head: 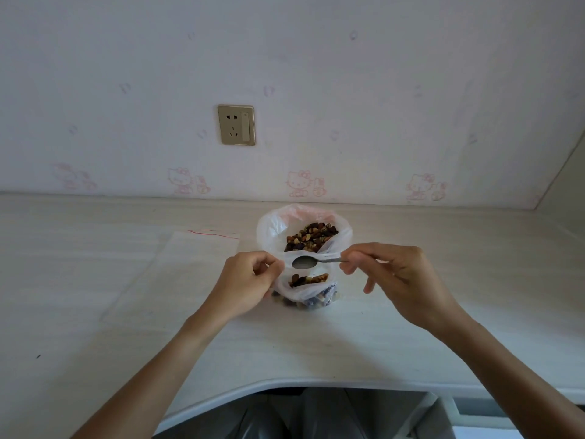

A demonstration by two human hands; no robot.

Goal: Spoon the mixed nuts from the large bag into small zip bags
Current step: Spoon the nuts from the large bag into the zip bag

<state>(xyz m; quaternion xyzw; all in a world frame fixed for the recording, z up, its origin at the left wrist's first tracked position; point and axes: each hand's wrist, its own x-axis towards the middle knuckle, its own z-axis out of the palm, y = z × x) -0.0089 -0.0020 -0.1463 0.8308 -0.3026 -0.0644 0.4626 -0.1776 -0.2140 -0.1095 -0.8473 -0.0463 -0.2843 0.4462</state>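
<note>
Nearest to us, we hold the small zip bag upright on the counter: our left hand pinches its rim at the left side, keeping the mouth open, and nuts already sit inside it, some showing dark through the film at its base. Just above that mouth our right hand pinches the handle of the spoon, whose bowl looks empty and hovers level between the two bags. Beyond it stands the large bag, touching the small one, its rim rolled open on the mixed nuts. The risks, as we judge them, lie in soft plastic: if our left pinch slackens, the small bag could slump and spill what it holds; a heaped spoonful crossing the gap could shed nuts onto the counter; and digging hard could drag the large bag over. To the far left a flat empty zip bag with a red strip lies waiting, well apart from our hands.
</note>
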